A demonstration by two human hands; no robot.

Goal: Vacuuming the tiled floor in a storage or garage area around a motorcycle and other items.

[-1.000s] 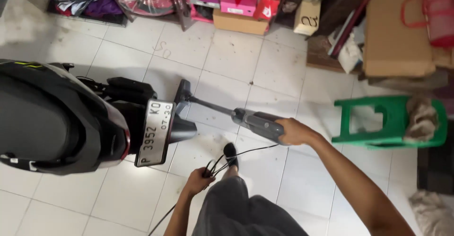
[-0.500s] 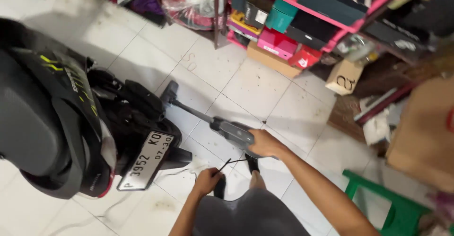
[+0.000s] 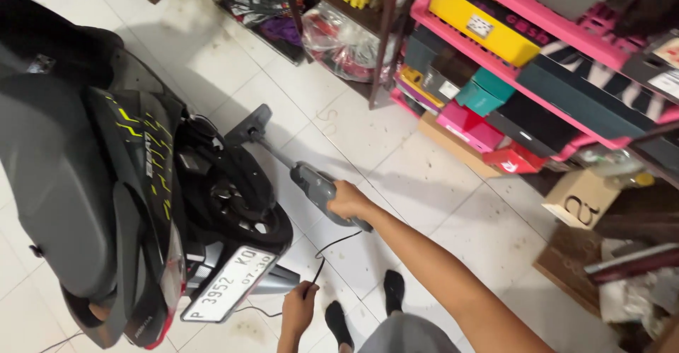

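**Vacuum beside the scooter's rear wheel**

A black scooter (image 3: 85,183) stands on the white tiled floor (image 3: 438,204) and fills the left side. A pink shelf (image 3: 523,49) with coloured boxes runs along the upper right. The grey stick vacuum (image 3: 315,187) lies slanted between them; its floor head (image 3: 247,125) rests on the tiles just beside the scooter's rear wheel (image 3: 240,204). The right hand (image 3: 348,203) has its fingers clamped around the vacuum's handle. Lower, near the white number plate (image 3: 228,286), the left hand (image 3: 300,308) has its fingers closed on the thin black cord (image 3: 332,243). Two feet in black socks (image 3: 393,289) stand on the tiles below.
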